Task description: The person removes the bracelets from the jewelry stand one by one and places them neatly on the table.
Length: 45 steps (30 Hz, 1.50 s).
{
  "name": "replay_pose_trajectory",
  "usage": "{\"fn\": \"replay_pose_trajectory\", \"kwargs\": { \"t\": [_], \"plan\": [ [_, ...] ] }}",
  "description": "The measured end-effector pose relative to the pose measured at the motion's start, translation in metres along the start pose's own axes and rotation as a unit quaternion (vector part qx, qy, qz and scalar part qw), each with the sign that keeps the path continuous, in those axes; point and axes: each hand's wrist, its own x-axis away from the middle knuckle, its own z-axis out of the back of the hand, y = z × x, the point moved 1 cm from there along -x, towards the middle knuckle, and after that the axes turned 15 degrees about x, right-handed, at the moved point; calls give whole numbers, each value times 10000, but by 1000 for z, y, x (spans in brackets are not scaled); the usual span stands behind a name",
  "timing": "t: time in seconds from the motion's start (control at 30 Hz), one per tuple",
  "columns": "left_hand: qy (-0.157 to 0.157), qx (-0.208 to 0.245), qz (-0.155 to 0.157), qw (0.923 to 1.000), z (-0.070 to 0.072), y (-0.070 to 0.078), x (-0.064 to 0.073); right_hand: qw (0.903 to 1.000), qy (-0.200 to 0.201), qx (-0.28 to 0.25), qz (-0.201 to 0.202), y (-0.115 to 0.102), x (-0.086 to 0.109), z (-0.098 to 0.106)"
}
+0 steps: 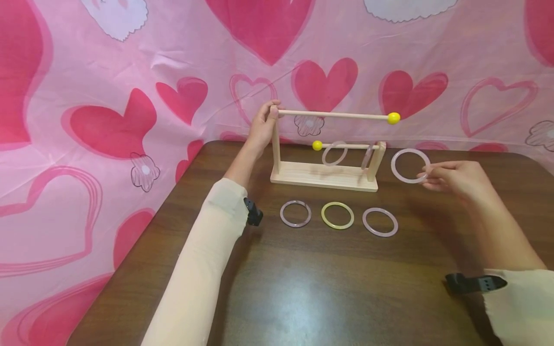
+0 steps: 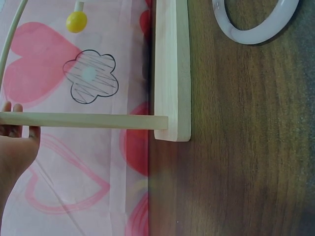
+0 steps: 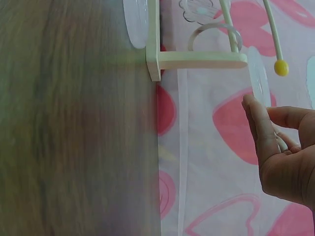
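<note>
A wooden bangle stand (image 1: 322, 178) has a long upper rod (image 1: 333, 115) and a short lower rod, each tipped with a yellow ball. My left hand (image 1: 263, 126) grips the top of its left post, also seen in the left wrist view as a post (image 2: 83, 120). Between thumb and fingers, my right hand (image 1: 459, 178) pinches a pale pink bangle (image 1: 394, 169), held in the air right of the stand. In the right wrist view that bangle (image 3: 258, 76) appears nearly edge-on. Two bangles hang on the lower rod, one pale (image 1: 334, 154), the other near the right post (image 1: 368, 156).
On the brown table (image 1: 285, 288), a row of bangles lies in front of the stand: a lilac one (image 1: 282, 218), a yellow one (image 1: 323, 220) and another lilac one (image 1: 366, 225). Behind the table hangs a pink cloth (image 1: 182, 43) printed with hearts.
</note>
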Motion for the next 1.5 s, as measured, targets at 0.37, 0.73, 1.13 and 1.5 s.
{"fn": "replay_pose_trajectory", "kwargs": {
  "t": [0.37, 0.73, 1.13, 1.5],
  "plan": [
    [-2, 25, -8, 10000, 0, -1, 0, 9985, -340, 362, -230, -33, 38, -18],
    [-47, 78, -58, 9999, 0, 0, 0, 9735, -977, 1941, -713, -21, 38, -12],
    [14, -1, 45, 10000, 0, 1, -1, 9433, -2402, 2187, -678, -10, 39, 7],
    [30, 38, 30, 10000, 0, 0, -1, 9101, -2938, 2877, -506, -8, 40, 5]
  ]
}}
